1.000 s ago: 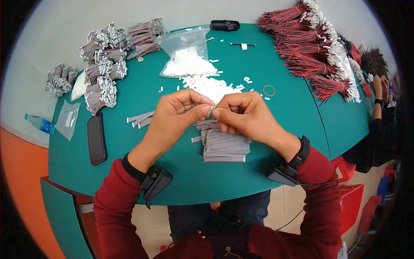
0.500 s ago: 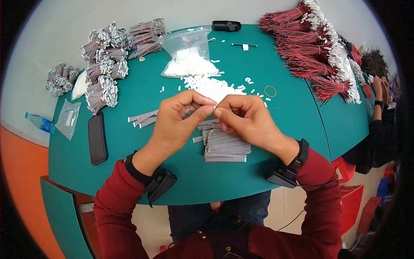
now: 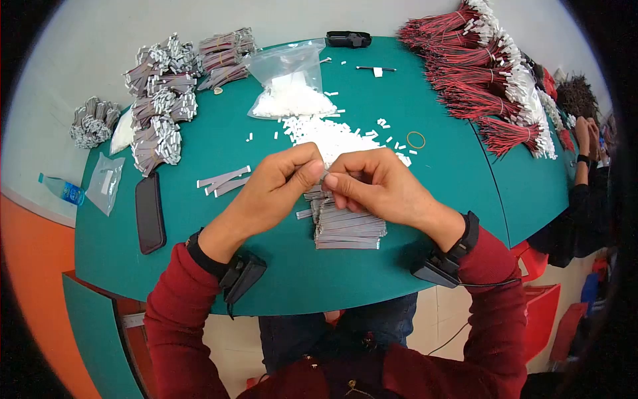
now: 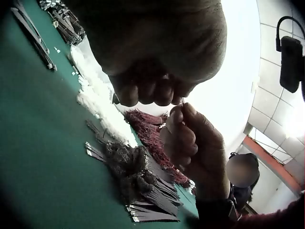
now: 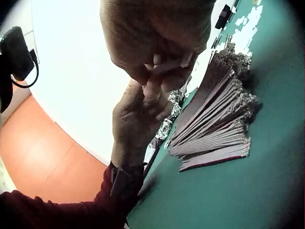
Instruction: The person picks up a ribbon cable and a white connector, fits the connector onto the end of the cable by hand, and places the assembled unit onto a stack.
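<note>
Both hands meet over the middle of the green table, fingertips close together. My left hand pinches one end of a small flat grey ribbon cable between thumb and forefinger. My right hand grips the same cable, whose strip shows under its curled fingers in the right wrist view. Fingers hide most of the cable. Just below the hands lies a stack of grey ribbon cables. Behind them spreads a heap of small white connectors. A few ribbon cables with white ends lie left of my left hand.
A clear bag of white connectors stands behind the heap. Bundled grey cables are piled at the left, red-black wire bundles at the right. A phone, a bottle and a rubber band lie around. Another person's arm shows at far right.
Both hands' fingertips have come slightly down and left over the last half second. My left hand has turned a little, and the white-ended cables beside it show more fully.
</note>
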`<state>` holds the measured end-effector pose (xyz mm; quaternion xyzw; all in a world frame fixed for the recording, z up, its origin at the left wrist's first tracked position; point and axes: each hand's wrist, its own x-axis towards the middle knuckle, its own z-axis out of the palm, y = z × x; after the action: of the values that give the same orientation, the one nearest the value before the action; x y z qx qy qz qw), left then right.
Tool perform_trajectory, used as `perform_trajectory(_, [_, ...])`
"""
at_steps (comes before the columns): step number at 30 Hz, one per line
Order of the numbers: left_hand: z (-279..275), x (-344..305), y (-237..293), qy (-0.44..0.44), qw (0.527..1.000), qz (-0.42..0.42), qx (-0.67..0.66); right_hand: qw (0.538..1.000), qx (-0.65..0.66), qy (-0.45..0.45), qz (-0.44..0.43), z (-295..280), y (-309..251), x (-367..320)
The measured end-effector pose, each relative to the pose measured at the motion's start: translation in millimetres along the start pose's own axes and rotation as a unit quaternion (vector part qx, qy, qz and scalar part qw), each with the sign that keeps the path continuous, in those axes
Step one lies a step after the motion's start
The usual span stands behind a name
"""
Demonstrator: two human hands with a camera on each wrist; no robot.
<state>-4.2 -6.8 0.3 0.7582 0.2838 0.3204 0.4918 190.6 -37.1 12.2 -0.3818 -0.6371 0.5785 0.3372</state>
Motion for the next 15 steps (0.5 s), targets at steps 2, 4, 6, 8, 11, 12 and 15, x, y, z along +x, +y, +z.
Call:
perform_trajectory(2, [0, 0, -1, -0.005, 1.000, -0.006, -0.017, 1.000, 0.000, -0.009, 0.014, 0, -1, -1])
perform_trajectory(4, [0, -1, -2, -0.016, 0.998, -0.022, -0.048, 1.000, 0.006, -0.012, 0.006, 0, 2, -1])
perform_trajectory(6, [2, -1, -3, -0.019, 0.997, -0.031, -0.071, 1.000, 0.009, -0.009, 0.009, 1, 1, -2])
perform_trajectory(8, [7, -2, -2, -0.005, 0.996, -0.033, -0.086, 1.000, 0.009, 0.000, 0.004, 3, 1, -2])
perform_trajectory(11, [16, -2, -1, 0.031, 0.996, -0.022, -0.085, 1.000, 0.008, 0.023, -0.007, 5, 0, -3])
perform_trajectory(12, [17, -1, -1, 0.037, 0.996, -0.015, -0.076, 0.999, 0.010, 0.031, -0.005, 6, -1, -3])
perform_trajectory(15, [14, -1, -1, 0.018, 0.995, -0.040, -0.090, 0.999, 0.014, 0.030, 0.006, 5, -2, -4])
